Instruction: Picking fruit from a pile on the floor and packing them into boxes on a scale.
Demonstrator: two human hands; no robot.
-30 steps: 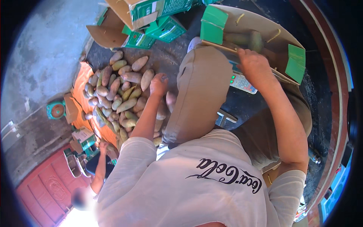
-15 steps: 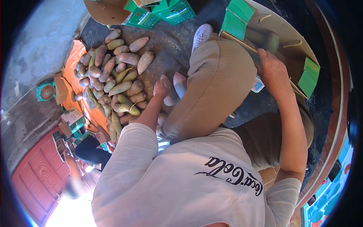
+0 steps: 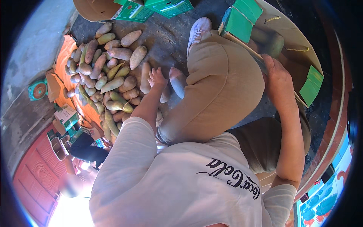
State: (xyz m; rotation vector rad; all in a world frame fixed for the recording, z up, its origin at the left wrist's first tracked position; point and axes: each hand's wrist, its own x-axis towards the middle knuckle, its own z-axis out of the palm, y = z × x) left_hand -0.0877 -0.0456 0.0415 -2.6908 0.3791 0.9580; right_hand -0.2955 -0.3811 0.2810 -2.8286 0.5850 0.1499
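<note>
My left hand [image 3: 157,78] is open, fingers spread, between a long brown root vegetable [image 3: 145,78] on its left and a paler, bluish one [image 3: 177,82] on its right. Whether its fingertips touch the brown one, I cannot tell. Another root [image 3: 165,95] lies partly hidden below this wrist. My right hand [image 3: 279,79] has its fingers bent over the near edge of an open cardboard box [image 3: 308,56] with green flaps. Inside the box are large greenish roots [image 3: 275,46], partly in shadow.
A heap of muddy green and brown roots [image 3: 112,84] spreads at left, partly over an orange sheet [image 3: 64,58]. Green cartons [image 3: 166,7] stand at the far side. My bent knee [image 3: 230,75] rises between my hands. Another person [image 3: 85,149] is at lower left.
The view has shifted slightly. My left hand has gone from curled fingers to spread ones. A brown root now lies left of it, where bare floor showed. My right hand stays on the box edge.
</note>
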